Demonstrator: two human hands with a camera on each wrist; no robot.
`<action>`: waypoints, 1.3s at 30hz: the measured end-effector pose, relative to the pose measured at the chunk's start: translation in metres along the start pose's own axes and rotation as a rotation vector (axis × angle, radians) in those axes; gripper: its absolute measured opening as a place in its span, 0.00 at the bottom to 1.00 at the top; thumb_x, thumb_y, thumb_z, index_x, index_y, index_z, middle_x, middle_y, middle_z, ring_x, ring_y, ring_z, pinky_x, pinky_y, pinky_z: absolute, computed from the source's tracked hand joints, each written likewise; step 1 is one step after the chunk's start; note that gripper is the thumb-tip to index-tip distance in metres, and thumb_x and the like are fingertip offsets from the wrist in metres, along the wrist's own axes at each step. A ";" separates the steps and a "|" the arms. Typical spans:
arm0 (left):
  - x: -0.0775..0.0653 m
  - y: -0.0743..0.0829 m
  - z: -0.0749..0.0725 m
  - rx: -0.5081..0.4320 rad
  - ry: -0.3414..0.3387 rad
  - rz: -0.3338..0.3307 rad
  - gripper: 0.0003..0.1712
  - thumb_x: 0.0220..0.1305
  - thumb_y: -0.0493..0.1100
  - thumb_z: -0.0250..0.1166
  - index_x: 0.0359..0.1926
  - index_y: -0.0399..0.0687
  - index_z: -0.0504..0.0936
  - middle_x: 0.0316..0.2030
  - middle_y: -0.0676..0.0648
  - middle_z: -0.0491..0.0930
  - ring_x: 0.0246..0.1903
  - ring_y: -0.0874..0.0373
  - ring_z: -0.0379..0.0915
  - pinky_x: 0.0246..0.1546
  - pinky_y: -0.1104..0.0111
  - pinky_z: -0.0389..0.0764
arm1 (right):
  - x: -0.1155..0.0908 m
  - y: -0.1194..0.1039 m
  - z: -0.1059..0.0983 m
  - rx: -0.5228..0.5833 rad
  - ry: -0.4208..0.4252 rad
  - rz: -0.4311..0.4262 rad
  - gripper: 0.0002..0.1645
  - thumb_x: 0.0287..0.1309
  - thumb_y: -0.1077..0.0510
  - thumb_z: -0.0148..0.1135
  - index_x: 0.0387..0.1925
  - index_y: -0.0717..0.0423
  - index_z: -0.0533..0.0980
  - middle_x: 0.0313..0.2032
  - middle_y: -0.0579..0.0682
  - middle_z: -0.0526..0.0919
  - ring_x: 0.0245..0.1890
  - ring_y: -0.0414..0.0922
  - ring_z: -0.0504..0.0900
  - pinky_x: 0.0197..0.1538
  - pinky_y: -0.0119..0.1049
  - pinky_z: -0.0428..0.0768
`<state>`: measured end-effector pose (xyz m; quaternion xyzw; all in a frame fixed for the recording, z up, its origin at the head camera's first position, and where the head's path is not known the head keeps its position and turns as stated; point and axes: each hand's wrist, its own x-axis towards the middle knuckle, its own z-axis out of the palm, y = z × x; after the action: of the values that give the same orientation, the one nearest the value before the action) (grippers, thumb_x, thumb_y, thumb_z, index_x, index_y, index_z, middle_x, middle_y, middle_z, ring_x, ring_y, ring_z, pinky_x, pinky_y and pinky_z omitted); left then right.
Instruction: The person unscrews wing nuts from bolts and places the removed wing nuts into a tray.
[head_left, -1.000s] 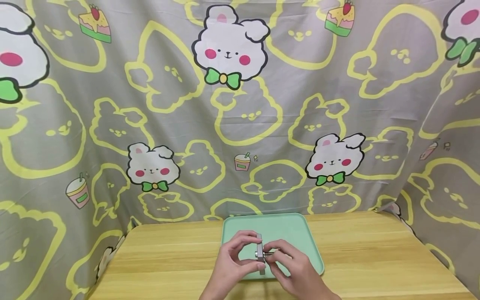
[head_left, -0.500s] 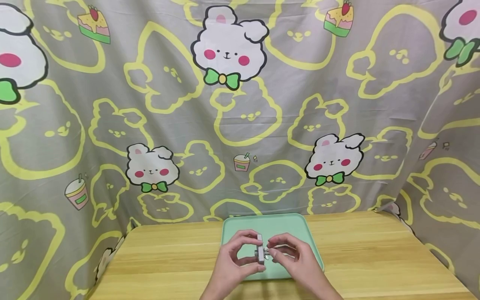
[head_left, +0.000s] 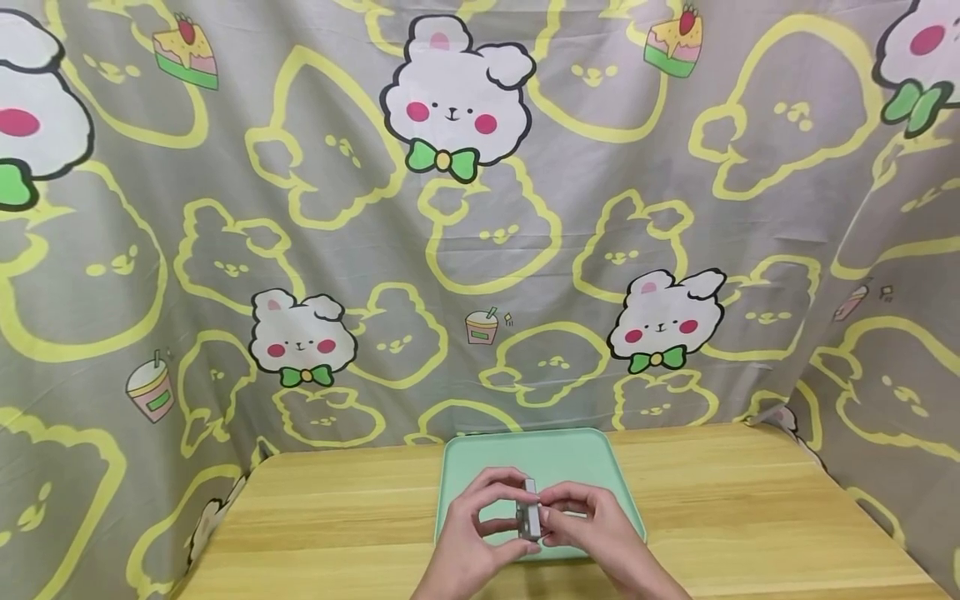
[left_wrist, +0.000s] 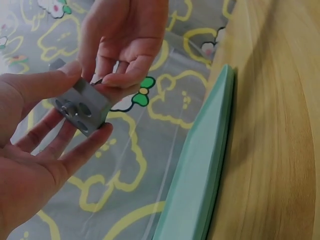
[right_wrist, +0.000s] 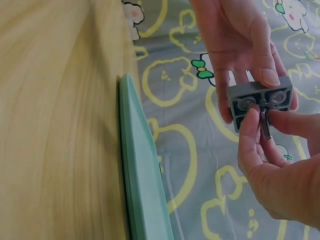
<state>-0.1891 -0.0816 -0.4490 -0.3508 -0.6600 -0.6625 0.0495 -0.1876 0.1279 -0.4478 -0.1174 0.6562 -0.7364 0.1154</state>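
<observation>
My left hand (head_left: 468,525) holds a small grey block (head_left: 531,523) on edge above the green tray (head_left: 525,454), thumb on one side and fingertips on the opposite one. Round holes and a round metal bolt head in the middle mark the face seen in the left wrist view. From the recessed other face, a threaded bolt (right_wrist: 265,129) sticks out in the right wrist view. Thumb and fingertips of my right hand (right_wrist: 285,165) pinch around this bolt close to the block. Those fingertips partly hide where the bolt meets the block.
Under the hands, the tray lies on a wood-grain table (head_left: 345,500). A grey curtain (head_left: 480,250) with bunny prints hangs behind the table and along both sides.
The right fingers loosened from the bolt half a second ago, showing its shiny end, and now close around it again. Both hands and the block have shifted slightly right and down.
</observation>
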 end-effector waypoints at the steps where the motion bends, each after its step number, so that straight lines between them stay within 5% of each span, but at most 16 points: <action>1: 0.000 0.000 0.000 0.000 0.000 0.003 0.22 0.56 0.32 0.78 0.53 0.42 0.85 0.59 0.39 0.73 0.59 0.42 0.73 0.45 0.56 0.90 | 0.000 0.000 0.000 -0.002 -0.001 -0.005 0.16 0.69 0.61 0.64 0.51 0.70 0.78 0.41 0.54 0.86 0.38 0.48 0.87 0.45 0.40 0.90; 8: 0.000 0.002 -0.001 -0.032 0.027 -0.090 0.24 0.55 0.30 0.78 0.53 0.43 0.84 0.60 0.36 0.72 0.59 0.49 0.73 0.45 0.55 0.90 | -0.002 0.000 0.007 -0.158 0.015 -0.168 0.11 0.67 0.64 0.66 0.46 0.69 0.78 0.42 0.57 0.84 0.39 0.46 0.88 0.40 0.39 0.90; 14: 0.001 0.005 -0.005 -0.096 0.047 -0.176 0.24 0.55 0.31 0.78 0.53 0.41 0.83 0.60 0.35 0.70 0.58 0.49 0.73 0.47 0.53 0.89 | -0.006 0.000 0.017 -0.354 0.090 -0.380 0.04 0.67 0.60 0.68 0.41 0.54 0.80 0.40 0.50 0.85 0.42 0.42 0.86 0.41 0.37 0.90; 22: 0.001 0.007 -0.010 -0.160 0.053 -0.161 0.24 0.56 0.27 0.75 0.54 0.35 0.82 0.60 0.31 0.69 0.60 0.44 0.73 0.50 0.52 0.88 | -0.002 0.010 0.018 -0.601 0.110 -0.857 0.19 0.57 0.72 0.72 0.38 0.45 0.78 0.43 0.44 0.83 0.40 0.40 0.84 0.40 0.30 0.88; 28: 0.002 0.008 -0.012 -0.190 0.060 -0.154 0.25 0.54 0.27 0.76 0.54 0.33 0.81 0.60 0.30 0.69 0.60 0.44 0.73 0.49 0.50 0.88 | 0.005 0.015 0.016 -0.732 0.159 -1.127 0.04 0.70 0.58 0.65 0.36 0.50 0.80 0.45 0.47 0.83 0.41 0.43 0.85 0.49 0.24 0.84; 34: 0.002 0.009 -0.012 -0.203 0.059 -0.154 0.25 0.54 0.26 0.76 0.54 0.33 0.81 0.60 0.29 0.68 0.61 0.42 0.72 0.50 0.49 0.87 | 0.006 0.015 0.017 -0.743 0.163 -1.171 0.06 0.71 0.56 0.63 0.36 0.52 0.80 0.44 0.50 0.83 0.40 0.45 0.85 0.48 0.23 0.84; 36: 0.002 0.009 -0.013 -0.203 0.061 -0.159 0.25 0.54 0.26 0.76 0.54 0.33 0.81 0.60 0.29 0.68 0.61 0.40 0.72 0.50 0.49 0.87 | 0.004 0.013 0.017 -0.717 0.158 -1.118 0.03 0.66 0.60 0.69 0.38 0.51 0.81 0.45 0.49 0.83 0.42 0.45 0.86 0.51 0.24 0.83; 39: 0.002 0.009 -0.013 -0.198 0.061 -0.157 0.25 0.54 0.26 0.76 0.54 0.32 0.81 0.61 0.29 0.68 0.61 0.40 0.72 0.50 0.49 0.87 | -0.001 0.008 0.016 -0.624 0.140 -0.968 0.13 0.59 0.66 0.74 0.42 0.49 0.82 0.47 0.48 0.84 0.46 0.46 0.85 0.54 0.27 0.83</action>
<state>-0.1909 -0.0935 -0.4387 -0.2807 -0.6151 -0.7366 -0.0172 -0.1815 0.1121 -0.4544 -0.3835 0.7200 -0.4829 -0.3184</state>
